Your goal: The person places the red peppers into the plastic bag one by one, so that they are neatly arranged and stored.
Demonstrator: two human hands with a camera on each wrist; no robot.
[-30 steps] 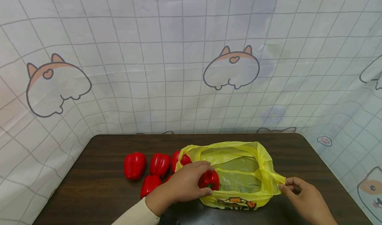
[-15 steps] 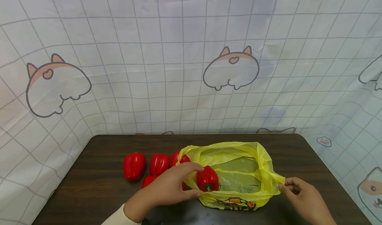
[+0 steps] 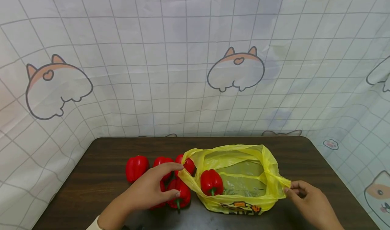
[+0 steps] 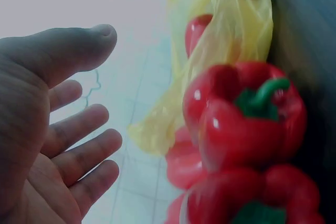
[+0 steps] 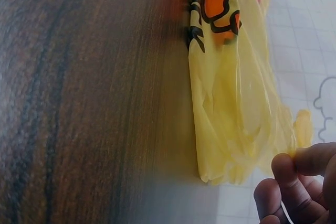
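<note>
A yellow plastic bag (image 3: pixel 237 203) with a printed orange and black picture lies open-mouthed on the table. Inside its left end sits one red bell pepper (image 3: pixel 211 182). My right hand (image 3: pixel 310 201) pinches the bag's right corner between thumb and finger, also plain in the right wrist view. Over the loose peppers left of the bag hovers my left hand (image 3: pixel 149 187), empty, its thumb and fingers spread apart. Just beyond its thumb is a bell pepper (image 3: pixel 180 192) with a green stem, large in the left wrist view. Part of the pepper group is hidden behind that hand.
More red bell peppers stand at the left, one (image 3: pixel 136 168) outermost and another (image 3: pixel 185 165) against the bag's left rim. The dark wooden table (image 3: pixel 88 189) backs onto a white gridded cloth (image 3: pixel 170 70) with cartoon animals.
My left hand has let go of the pepper in the bag, drawn out and moved left over the loose peppers. The right hand keeps its pinch on the bag, unmoved.
</note>
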